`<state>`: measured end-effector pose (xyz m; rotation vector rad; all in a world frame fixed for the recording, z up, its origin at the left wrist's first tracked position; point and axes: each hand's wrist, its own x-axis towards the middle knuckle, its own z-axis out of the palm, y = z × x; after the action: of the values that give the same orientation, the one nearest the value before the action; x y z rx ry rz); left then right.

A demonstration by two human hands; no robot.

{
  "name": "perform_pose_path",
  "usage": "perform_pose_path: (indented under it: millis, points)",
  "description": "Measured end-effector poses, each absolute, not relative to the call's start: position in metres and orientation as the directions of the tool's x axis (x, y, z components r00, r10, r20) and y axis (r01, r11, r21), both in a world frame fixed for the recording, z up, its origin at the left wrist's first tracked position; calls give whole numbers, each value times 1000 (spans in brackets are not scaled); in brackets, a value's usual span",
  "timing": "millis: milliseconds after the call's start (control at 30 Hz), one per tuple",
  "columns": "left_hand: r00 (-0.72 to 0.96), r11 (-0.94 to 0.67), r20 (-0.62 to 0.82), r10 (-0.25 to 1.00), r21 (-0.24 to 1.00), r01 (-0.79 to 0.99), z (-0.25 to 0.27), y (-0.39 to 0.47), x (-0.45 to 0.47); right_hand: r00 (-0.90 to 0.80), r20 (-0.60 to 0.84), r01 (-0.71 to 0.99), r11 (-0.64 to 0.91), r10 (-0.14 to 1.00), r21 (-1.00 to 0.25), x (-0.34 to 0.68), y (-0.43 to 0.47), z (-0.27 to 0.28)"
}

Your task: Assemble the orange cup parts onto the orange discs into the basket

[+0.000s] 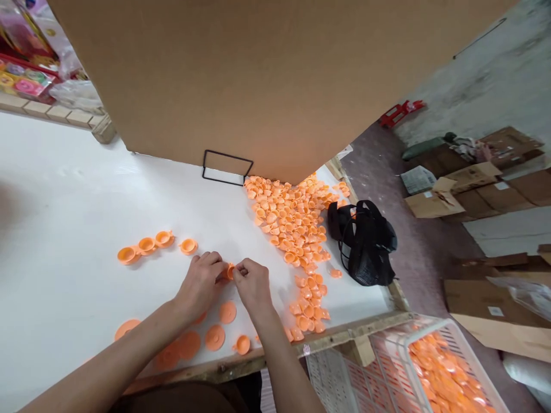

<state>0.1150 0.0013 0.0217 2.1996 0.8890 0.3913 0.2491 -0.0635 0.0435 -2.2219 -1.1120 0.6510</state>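
Observation:
Over the white tabletop (77, 189), my left hand (201, 285) and my right hand (253, 285) meet with their fingertips closed on a small orange toy cup (230, 271). Fingers hide much of the cup. Just left of it stand a row of orange cups (147, 245) and a single one (188, 246). Flat orange discs, like small saucers (215, 337), lie below my hands, partly behind my left forearm. Another orange cup (243, 344) sits close to the table's front edge. To the right spreads a big heap of loose orange cups (288, 212).
A tall cardboard box (275, 80) stands across the far side, with a black wire frame (224, 181) against its foot. A black bag (365, 246) rests at the right edge. Below, a white plastic crate (407, 350) holds orange pieces. Cartons (486, 292) lie on the floor.

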Motion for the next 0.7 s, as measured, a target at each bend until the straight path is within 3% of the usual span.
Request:
perform_pose_path:
  millis: [100, 200, 300, 400, 533, 700]
  points:
    - [722, -403, -60, 689, 796, 451, 27, 7, 116, 518, -170, 596, -497, 838, -631, 247, -60, 45]
    - [703, -191, -217, 677, 871, 452, 33, 19, 118, 494, -196, 605, -497, 847, -622, 248, -57, 48]
    - [590, -66, -349, 728, 821, 567, 40, 25, 125, 471, -190, 644, -483, 861, -594, 248, -57, 50]
    - [532, -117, -376, 759, 724, 680, 43, 22, 130, 450, -164, 707, -463, 878, -535, 243, -57, 50]
    - [581, -271, -309, 753, 659, 702, 43, 15, 132, 472, -120, 751, -469, 874, -465, 234, -52, 46]
    - [561, -307, -329, 759, 580, 755, 46, 28, 120, 442, -147, 626, -421, 885, -656, 255, -70, 61]
